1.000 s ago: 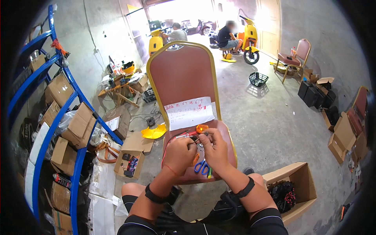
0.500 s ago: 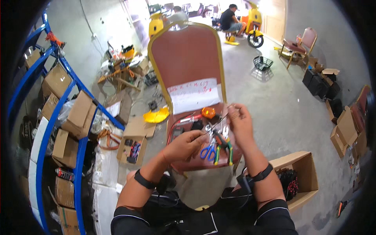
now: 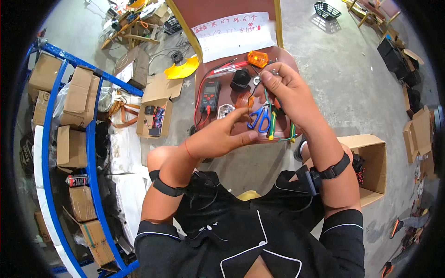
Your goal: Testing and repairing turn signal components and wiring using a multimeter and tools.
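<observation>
My right hand pinches a thin dark wire above the chair seat. My left hand is lower and left, thumb and fingers apart, its fingertips near the hanging wire. Under and around them lie blue-handled scissors, green-yellow-handled pliers, a dark multimeter with red lead, an orange lamp, a black housing, an orange lens and a silver part. A sheet of paper with handwriting leans against the backrest.
A blue shelf with cartons is left. Near it sit an open box of parts and a yellow plastic panel. A large carton stands by my right leg; a black basket lies on the floor behind.
The view has tilted downward. My hands first drew apart with the wire between; now my left hand has loosened its pinch, and my right has moved inward, still gripping the wire.
</observation>
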`<state>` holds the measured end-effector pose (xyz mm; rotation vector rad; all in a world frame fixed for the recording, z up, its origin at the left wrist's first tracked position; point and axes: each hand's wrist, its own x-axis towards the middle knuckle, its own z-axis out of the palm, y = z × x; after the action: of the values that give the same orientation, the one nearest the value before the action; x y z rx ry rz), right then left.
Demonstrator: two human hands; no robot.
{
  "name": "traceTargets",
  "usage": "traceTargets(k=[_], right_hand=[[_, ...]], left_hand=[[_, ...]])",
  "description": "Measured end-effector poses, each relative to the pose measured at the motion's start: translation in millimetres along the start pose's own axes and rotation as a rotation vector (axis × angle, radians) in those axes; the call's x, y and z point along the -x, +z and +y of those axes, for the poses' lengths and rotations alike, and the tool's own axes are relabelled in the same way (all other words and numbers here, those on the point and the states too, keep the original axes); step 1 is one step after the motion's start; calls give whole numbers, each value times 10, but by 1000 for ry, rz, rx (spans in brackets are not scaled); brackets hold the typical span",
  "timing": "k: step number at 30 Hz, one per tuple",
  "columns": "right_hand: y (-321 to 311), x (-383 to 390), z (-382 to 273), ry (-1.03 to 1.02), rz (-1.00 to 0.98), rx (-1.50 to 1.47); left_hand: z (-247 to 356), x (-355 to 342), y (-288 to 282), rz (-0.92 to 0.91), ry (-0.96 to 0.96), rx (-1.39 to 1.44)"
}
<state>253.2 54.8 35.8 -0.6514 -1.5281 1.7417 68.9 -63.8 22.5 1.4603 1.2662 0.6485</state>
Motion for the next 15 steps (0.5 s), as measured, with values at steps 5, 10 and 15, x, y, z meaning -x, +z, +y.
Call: traceTargets(k=[5,10,15], right_hand=[[53,-15,-44,-20,11,67],[102,-50,-120,25,-30,207],[91,-125,-42,84,-70,189]], left_hand=[[332,-153,-22,34,64,383],[308,-253,-10,98,40,576],[74,-252,37,158,116,594]])
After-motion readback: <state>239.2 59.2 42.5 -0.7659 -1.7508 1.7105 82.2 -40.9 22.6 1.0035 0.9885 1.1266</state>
